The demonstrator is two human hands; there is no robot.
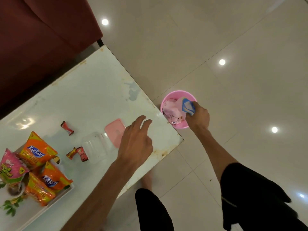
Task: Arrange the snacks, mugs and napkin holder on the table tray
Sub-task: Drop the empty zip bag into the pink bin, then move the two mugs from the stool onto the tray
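The right hand (198, 116) reaches off the desk (93, 90) into a pink bucket (180, 126) standing on the floor just beyond the desk's corner, its fingers closed around a blue and white packet (188, 106) held over crumpled pink wrappers inside. The left hand (135, 144) hovers above the desk near that same corner, fingers spread and loosely curled, holding nothing, partly over a pink lid (114, 130). Beside the lid lies a clear plastic container (95, 145). Further from the corner lie small red candy wrappers (78, 154). At the desk's far end a white tray (55, 200) carries orange Kurkure packets (39, 151) and a pink snack packet (10, 165)
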